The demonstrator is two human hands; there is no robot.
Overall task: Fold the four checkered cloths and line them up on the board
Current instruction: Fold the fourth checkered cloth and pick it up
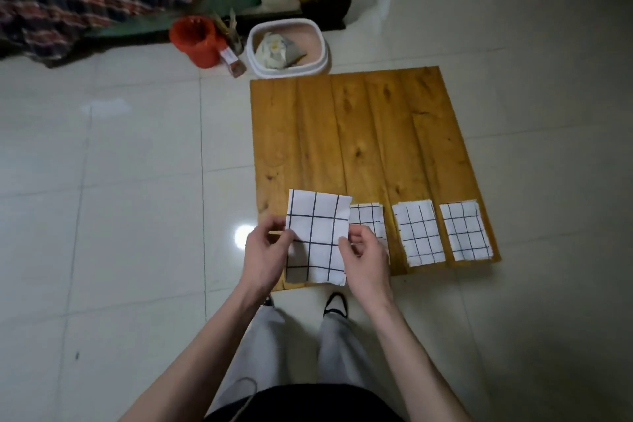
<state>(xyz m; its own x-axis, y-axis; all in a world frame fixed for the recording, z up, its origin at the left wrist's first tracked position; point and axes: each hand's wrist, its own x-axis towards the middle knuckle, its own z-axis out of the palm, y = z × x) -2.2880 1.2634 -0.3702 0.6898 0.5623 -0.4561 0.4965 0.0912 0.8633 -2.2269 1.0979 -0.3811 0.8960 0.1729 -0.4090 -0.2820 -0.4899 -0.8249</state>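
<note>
I have the fourth checkered cloth (317, 236) held up between both hands, over the near left corner of the wooden board (356, 134). My left hand (265, 252) pinches its left edge about halfway down, thumb on the front face and the other fingers behind where I cannot see them. My right hand (364, 255) grips the right edge at roughly the same height, thumb and forefinger closed on the fabric. The cloth hangs as a flat upright rectangle, its top edge above both hands and its bottom corner reaching down past the board's near edge. Just to the right, partly hidden behind the held cloth and my right hand, the second folded cloth (368, 219) lies on the board. Beside it sits the third folded cloth (419, 233), and nearest the right edge the last folded cloth (466, 231); the three are in a row along the near edge with narrow gaps of bare wood between them. The board rests on the pale tiled floor (120, 181), with my feet just below its near edge.
</note>
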